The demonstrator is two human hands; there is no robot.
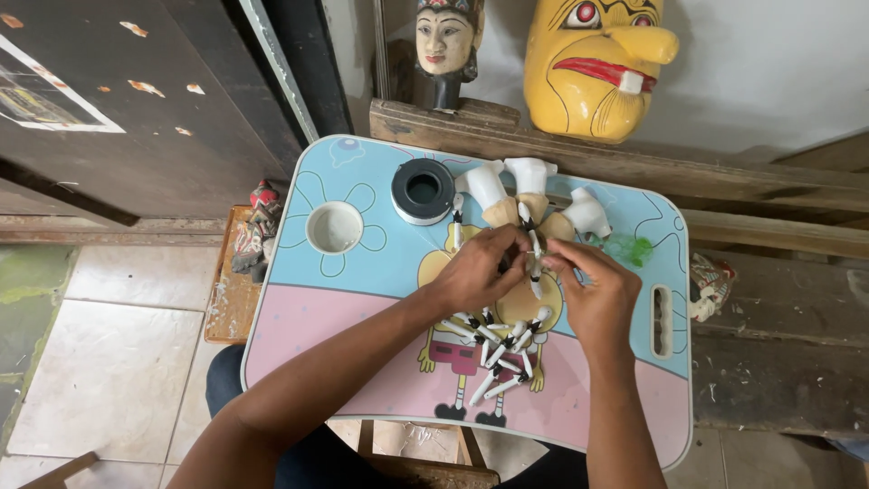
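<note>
My left hand (478,272) and my right hand (593,294) meet over the middle of a small blue and pink lap table (362,353). Both pinch a thin white stick with black bands (534,263) between the fingertips. Just beyond the fingers lie three white and tan carved puppet pieces (529,190). Several more white sticks with black tips (493,349) lie scattered on the table below my hands.
A roll of black tape (423,190) and a round cup hole (334,227) sit at the table's far left. A green plastic scrap (629,249) lies right. A yellow mask (597,63) and a carved head (445,45) stand on the wooden ledge behind. Small painted figures (258,226) rest left.
</note>
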